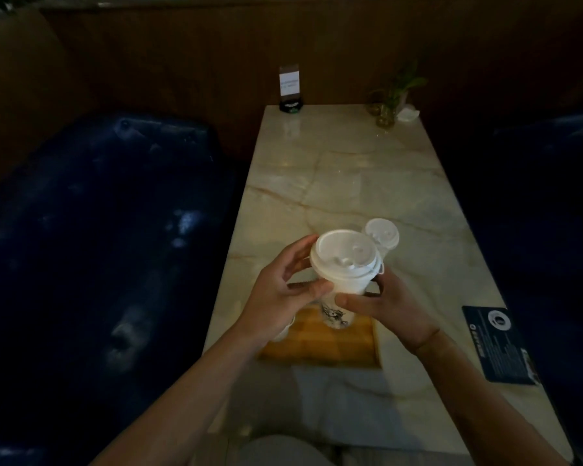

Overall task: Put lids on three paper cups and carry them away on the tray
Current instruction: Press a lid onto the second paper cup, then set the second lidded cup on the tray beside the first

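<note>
A white paper cup (pixel 345 287) with a white lid (pixel 344 255) on top is held up above the wooden tray (pixel 347 344). My left hand (pixel 280 297) grips the cup's left side just under the lid. My right hand (pixel 387 307) holds its right side lower down. A second lidded cup (pixel 382 235) stands just behind the held cup. Part of a third white cup (pixel 283 331) shows under my left wrist at the tray's left edge; its top is hidden.
The marble table (pixel 350 179) runs away from me, with dark blue seats (pixel 98 247) on both sides. A dark leaflet (pixel 498 344) lies at the right edge. A sign holder (pixel 290 90) and a small plant in a jar (pixel 389 102) stand at the far end.
</note>
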